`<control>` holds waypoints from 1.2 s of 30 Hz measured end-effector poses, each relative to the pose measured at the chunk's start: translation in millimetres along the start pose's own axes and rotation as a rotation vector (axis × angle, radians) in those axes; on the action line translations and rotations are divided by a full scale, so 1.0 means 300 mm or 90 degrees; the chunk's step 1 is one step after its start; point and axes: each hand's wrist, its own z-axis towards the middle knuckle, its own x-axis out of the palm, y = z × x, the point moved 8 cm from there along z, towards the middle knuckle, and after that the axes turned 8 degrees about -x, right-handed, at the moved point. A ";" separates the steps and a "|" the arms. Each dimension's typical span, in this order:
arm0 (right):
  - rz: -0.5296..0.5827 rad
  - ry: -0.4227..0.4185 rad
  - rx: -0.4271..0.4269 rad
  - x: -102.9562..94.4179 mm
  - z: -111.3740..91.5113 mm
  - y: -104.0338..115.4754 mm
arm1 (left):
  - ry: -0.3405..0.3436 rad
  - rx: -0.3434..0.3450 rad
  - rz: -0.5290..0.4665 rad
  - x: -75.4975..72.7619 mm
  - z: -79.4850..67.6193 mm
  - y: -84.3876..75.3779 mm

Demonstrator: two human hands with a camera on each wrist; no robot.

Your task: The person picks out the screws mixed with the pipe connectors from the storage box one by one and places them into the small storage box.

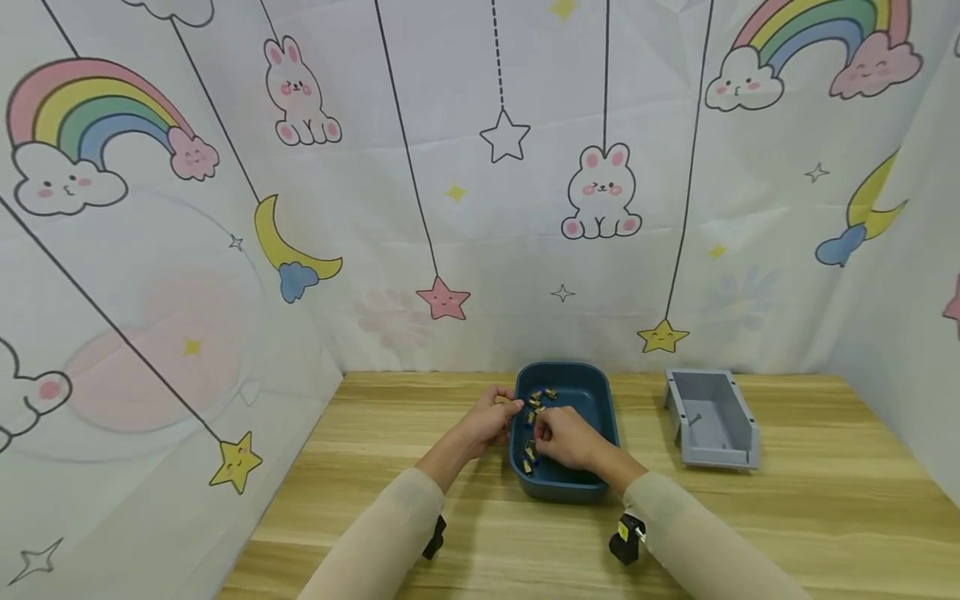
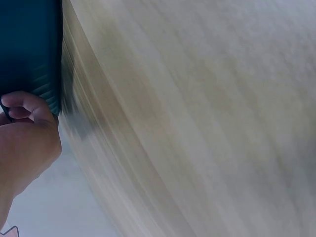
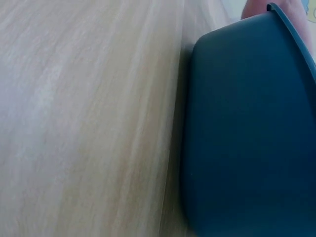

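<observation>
A dark blue bin (image 1: 572, 492) stands on the table, with several small brass-coloured pieces (image 1: 528, 467), some with blue bits, along its left side. My left hand (image 1: 486, 421) grips the bin's left rim, thumb over the edge; the left wrist view shows the fingers (image 2: 29, 103) bent against the outer wall. Inside the bin, my right hand (image 1: 570, 437) reaches down among the pieces with its fingers bent. Its fingertips are hidden, and I cannot tell whether they pinch a piece. In the right wrist view the bin's outer wall (image 3: 252, 128) fills the right side.
To the right of the blue bin is a grey open-front bin (image 1: 720, 457) with a small screw (image 1: 696, 417) in it. Behind the wooden table (image 1: 825, 500) hangs a white cloth (image 1: 525, 225) printed with rabbits, stars and rainbows; it also runs along both sides.
</observation>
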 end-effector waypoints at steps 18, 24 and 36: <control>0.001 -0.022 -0.012 -0.058 -0.012 0.015 | 0.010 0.007 -0.007 -0.002 -0.001 -0.001; 0.009 -0.020 -0.031 -0.091 -0.030 0.020 | 0.019 0.008 -0.002 0.009 0.006 -0.002; 0.012 -0.020 -0.053 -0.149 -0.053 0.024 | 0.022 0.008 -0.015 0.006 0.009 -0.002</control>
